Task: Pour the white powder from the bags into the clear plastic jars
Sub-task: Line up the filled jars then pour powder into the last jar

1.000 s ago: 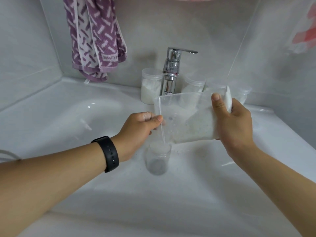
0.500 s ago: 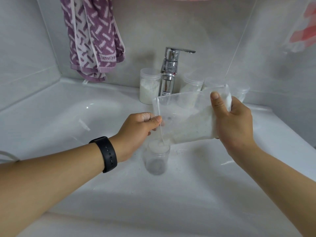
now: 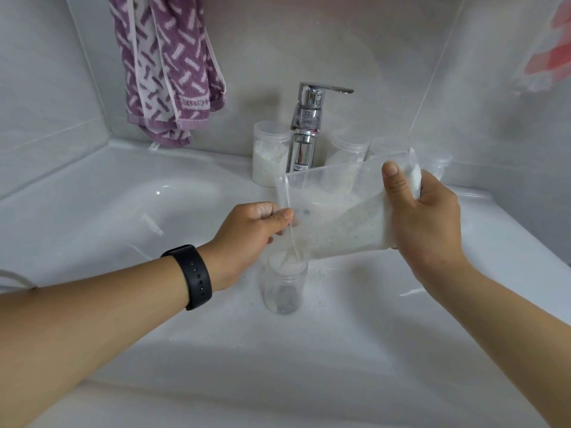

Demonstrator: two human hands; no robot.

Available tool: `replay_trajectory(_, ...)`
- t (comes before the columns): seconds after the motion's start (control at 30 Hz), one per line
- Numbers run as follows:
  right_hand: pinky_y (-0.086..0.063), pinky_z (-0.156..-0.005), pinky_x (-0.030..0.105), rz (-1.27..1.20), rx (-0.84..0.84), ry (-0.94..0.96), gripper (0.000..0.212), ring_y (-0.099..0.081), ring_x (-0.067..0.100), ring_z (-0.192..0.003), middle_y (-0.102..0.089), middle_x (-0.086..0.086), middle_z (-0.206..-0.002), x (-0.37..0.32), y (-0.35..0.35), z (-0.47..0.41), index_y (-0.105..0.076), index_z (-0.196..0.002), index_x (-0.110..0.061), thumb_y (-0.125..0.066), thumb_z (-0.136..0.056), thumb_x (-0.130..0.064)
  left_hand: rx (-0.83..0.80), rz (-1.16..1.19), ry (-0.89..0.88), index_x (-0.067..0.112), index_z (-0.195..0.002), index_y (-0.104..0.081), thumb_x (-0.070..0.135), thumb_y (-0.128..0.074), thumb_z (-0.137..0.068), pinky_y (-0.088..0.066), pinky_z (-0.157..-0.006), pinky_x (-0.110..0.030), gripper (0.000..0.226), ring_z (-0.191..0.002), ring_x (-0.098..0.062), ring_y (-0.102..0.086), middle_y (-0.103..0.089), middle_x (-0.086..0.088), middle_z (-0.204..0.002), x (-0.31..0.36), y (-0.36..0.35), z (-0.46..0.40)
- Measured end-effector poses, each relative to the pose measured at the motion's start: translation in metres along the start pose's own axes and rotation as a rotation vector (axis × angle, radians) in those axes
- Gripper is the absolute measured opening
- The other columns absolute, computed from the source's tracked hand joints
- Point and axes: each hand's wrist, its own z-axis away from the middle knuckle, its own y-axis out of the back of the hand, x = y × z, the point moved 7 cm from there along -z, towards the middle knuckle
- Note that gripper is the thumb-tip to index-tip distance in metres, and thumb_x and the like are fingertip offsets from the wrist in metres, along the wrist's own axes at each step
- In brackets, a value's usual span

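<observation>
right hand [image 3: 428, 223] grips the bag's [image 3: 343, 217] raised closed end; left hand [image 3: 250, 233] pinches its open mouth, low corner right over the jar [image 3: 285, 285] in the sink [image 3: 92, 211], long axis sloping down leftward.

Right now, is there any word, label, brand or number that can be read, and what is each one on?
Purple towel: woven lettering on its lower band, too blurred to read.
Tap: small dark label low on the chrome body, too small to read.
Bag, jar, black wristband: no text visible.
</observation>
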Motion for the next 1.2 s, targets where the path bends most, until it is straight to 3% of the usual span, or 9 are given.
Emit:
replay_trajectory(0.2, -0.04, -0.061, 0.037, 0.048, 0.025, 0.035, 0.07, -0.043, 0.016, -0.064, -0.047, 0.002, -0.069, -0.002, 0.002, -0.002, -0.049, -0.084, 0.001, -0.056, -0.092, -0.068, -0.011, -0.009, -0.006, 0.023, -0.089, -0.079, 0.033, -0.061, -0.099, -0.052, -0.091, -0.031, 0.023, -0.093, -0.011, -0.065, -0.071, 0.012, -0.083, -0.002, 0.0, -0.003)
replay_trajectory(0.4, -0.038, -0.061, 0.037, 0.073, 0.024, 0.037, 0.073, -0.041, 0.018, -0.065, -0.046, 0.007, -0.07, -0.003, 0.004, 0.0, -0.047, -0.085, 0.002, -0.054, -0.092, -0.07, -0.012, -0.006, -0.002, 0.023, -0.082, -0.078, 0.031, -0.061, -0.099, -0.051, -0.09, -0.031, 0.025, -0.089, -0.009, -0.063, -0.069, 0.008, -0.084, -0.003, -0.001, -0.002)
replay_trajectory(0.53, -0.044, -0.062, 0.044, 0.081, 0.022, 0.027, 0.074, -0.045, 0.019, -0.066, -0.055, 0.023, -0.078, -0.004, 0.004, 0.0, -0.051, -0.087, 0.003, -0.053, -0.091, -0.071, -0.025, -0.018, 0.0, 0.027, -0.081, -0.079, 0.034, -0.062, -0.099, -0.051, -0.092, -0.032, 0.026, -0.093, -0.012, -0.064, -0.072, 0.002, -0.09, -0.004, -0.001, -0.003)
replay_trajectory(0.63, -0.043, -0.062, 0.043, 0.085, 0.025, 0.016, 0.075, -0.044, 0.019, -0.066, -0.052, 0.014, -0.071, -0.002, 0.004, 0.001, -0.049, -0.085, 0.003, -0.053, -0.091, -0.071, -0.023, -0.009, 0.002, 0.023, -0.085, -0.08, 0.032, -0.062, -0.099, -0.05, -0.089, -0.03, 0.024, -0.091, -0.009, -0.064, -0.07, 0.013, -0.08, -0.005, 0.0, -0.002)
replay_trajectory(0.7, -0.045, -0.063, 0.046, 0.094, 0.023, 0.021, 0.074, -0.045, 0.02, -0.067, -0.054, 0.02, -0.075, -0.004, 0.003, 0.001, -0.049, -0.086, 0.003, -0.052, -0.091, -0.071, -0.02, -0.009, 0.0, 0.022, -0.086, -0.08, 0.031, -0.062, -0.099, -0.05, -0.089, -0.03, 0.024, -0.089, -0.008, -0.063, -0.069, 0.016, -0.078, -0.006, 0.001, -0.001)
replay_trajectory(0.83, -0.045, -0.064, 0.046, 0.103, 0.026, 0.035, 0.073, -0.045, 0.02, -0.067, -0.058, 0.021, -0.079, -0.008, 0.004, 0.0, -0.051, -0.087, 0.003, -0.051, -0.093, -0.07, -0.022, -0.015, 0.002, 0.03, -0.079, -0.08, 0.033, -0.062, -0.098, -0.051, -0.089, -0.031, 0.027, -0.089, -0.009, -0.064, -0.07, 0.01, -0.081, -0.006, 0.0, -0.001)
replay_trajectory(1.0, -0.04, -0.062, 0.037, 0.113, 0.016, 0.048, 0.072, -0.044, 0.019, -0.067, -0.054, 0.018, -0.076, -0.007, 0.004, 0.002, -0.049, -0.086, 0.002, -0.051, -0.093, -0.069, -0.029, -0.018, 0.01, 0.024, -0.089, -0.08, 0.033, -0.061, -0.099, -0.051, -0.093, -0.033, 0.024, -0.095, -0.012, -0.065, -0.074, 0.0, -0.098, -0.004, 0.001, -0.003)
replay_trajectory(1.13, -0.039, -0.061, 0.037, 0.115, 0.013, 0.063, 0.072, -0.044, 0.019, -0.067, -0.057, 0.022, -0.081, -0.009, 0.003, 0.003, -0.05, -0.087, 0.003, -0.05, -0.094, -0.068, -0.018, -0.008, 0.022, 0.024, -0.087, -0.08, 0.032, -0.062, -0.099, -0.051, -0.091, -0.033, 0.023, -0.093, -0.012, -0.065, -0.074, -0.001, -0.097, -0.007, 0.0, -0.003)
replay_trajectory(1.2, -0.036, -0.06, 0.035, 0.12, 0.012, 0.068, 0.068, -0.041, 0.015, -0.064, -0.05, 0.012, -0.07, -0.01, 0.003, 0.004, -0.047, -0.083, 0.001, -0.05, -0.094, -0.067, -0.019, -0.006, 0.024, 0.024, -0.089, -0.08, 0.032, -0.061, -0.099, -0.051, -0.091, -0.032, 0.022, -0.094, -0.012, -0.065, -0.075, 0.001, -0.098, -0.007, 0.0, -0.003)
